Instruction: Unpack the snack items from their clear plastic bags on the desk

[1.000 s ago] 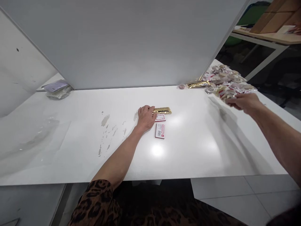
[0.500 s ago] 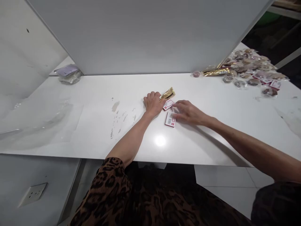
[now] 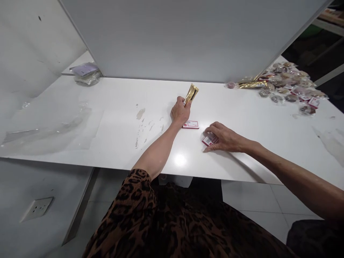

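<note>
My left hand (image 3: 181, 110) is closed around a shiny gold sachet (image 3: 191, 94), whose far end sticks up beyond the fingers. Just below that hand lies a small flat white box with red edges (image 3: 191, 124), on the white tabletop. To its right, my right hand (image 3: 221, 138) has its thumb and fingers curled around a second small red-and-white box (image 3: 208, 141) with a barcode. The palm side of that hand partly covers this box, which is slightly blurred.
Several clear-wrapped items (image 3: 290, 84) are heaped at the far right, with a long gold packet (image 3: 251, 84) beside them. Clear plastic bags (image 3: 53, 132) lie on the left. A purple-topped plastic pack (image 3: 87, 73) is at the back left. A grey panel (image 3: 166, 39) rises behind the table.
The left hand has raised and tilted the gold sachet more upright. The right hand has moved the barcoded box to the right, away from the other box, which has turned to lie level.
</note>
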`<action>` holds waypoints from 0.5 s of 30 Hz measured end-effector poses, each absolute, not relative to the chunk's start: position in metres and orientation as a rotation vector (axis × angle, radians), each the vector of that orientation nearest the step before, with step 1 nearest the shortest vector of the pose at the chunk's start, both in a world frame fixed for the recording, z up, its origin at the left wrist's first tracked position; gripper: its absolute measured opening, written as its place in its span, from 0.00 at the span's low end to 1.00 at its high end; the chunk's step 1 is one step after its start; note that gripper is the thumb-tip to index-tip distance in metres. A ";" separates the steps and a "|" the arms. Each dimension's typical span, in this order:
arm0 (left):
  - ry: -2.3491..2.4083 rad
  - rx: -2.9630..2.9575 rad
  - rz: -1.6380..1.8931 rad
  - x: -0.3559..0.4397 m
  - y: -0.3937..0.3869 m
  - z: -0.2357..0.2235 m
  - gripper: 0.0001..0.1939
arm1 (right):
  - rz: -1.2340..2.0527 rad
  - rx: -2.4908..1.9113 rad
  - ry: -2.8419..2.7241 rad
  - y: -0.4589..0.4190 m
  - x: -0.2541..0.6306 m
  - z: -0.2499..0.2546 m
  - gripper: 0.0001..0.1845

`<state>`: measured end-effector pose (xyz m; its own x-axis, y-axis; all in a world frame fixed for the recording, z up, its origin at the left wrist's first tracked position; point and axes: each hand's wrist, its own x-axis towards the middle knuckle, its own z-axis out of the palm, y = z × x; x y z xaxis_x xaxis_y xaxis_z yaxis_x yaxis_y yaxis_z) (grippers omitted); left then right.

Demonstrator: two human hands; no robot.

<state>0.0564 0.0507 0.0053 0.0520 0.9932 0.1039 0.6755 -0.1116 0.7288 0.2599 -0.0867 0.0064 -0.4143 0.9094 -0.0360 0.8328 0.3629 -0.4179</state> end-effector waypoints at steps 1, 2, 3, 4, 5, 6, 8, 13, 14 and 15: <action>1.649 1.819 0.862 0.056 0.051 0.004 0.12 | 0.559 -1.662 -2.400 -0.090 0.260 0.007 0.48; 1.629 1.798 0.888 0.056 0.052 0.003 0.12 | 0.560 -1.745 -2.377 -0.094 0.260 0.009 0.47; 1.609 1.779 0.915 0.056 0.053 0.002 0.12 | 0.557 -1.813 -2.351 -0.098 0.260 0.010 0.46; 1.592 1.760 0.941 0.056 0.054 0.001 0.11 | 0.556 -1.859 -2.325 -0.102 0.261 0.011 0.46; 1.578 1.740 0.962 0.057 0.055 0.000 0.11 | 0.566 -1.884 -2.299 -0.107 0.262 0.011 0.45; 1.565 1.724 0.980 0.057 0.056 -0.001 0.11 | 0.594 -1.894 -2.274 -0.111 0.264 0.012 0.45; 1.544 1.696 1.001 0.057 0.057 -0.002 0.11 | 0.703 -1.877 -2.230 -0.120 0.269 0.011 0.44; 1.487 1.640 1.046 0.058 0.058 -0.002 0.10 | 0.905 -1.918 -2.078 -0.129 0.276 0.012 0.50; 1.476 1.622 1.065 0.058 0.058 -0.002 0.10 | 0.907 -1.946 -2.074 -0.130 0.275 0.013 0.49; 1.467 1.598 1.088 0.058 0.059 -0.002 0.11 | 0.914 -1.968 -2.085 -0.130 0.272 0.015 0.46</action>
<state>0.0581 0.0588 -0.0021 0.0058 0.9925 0.1219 0.4054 -0.1138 0.9070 0.2722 -0.1305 0.0146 -0.1398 0.9424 -0.3039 0.8622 -0.0350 -0.5054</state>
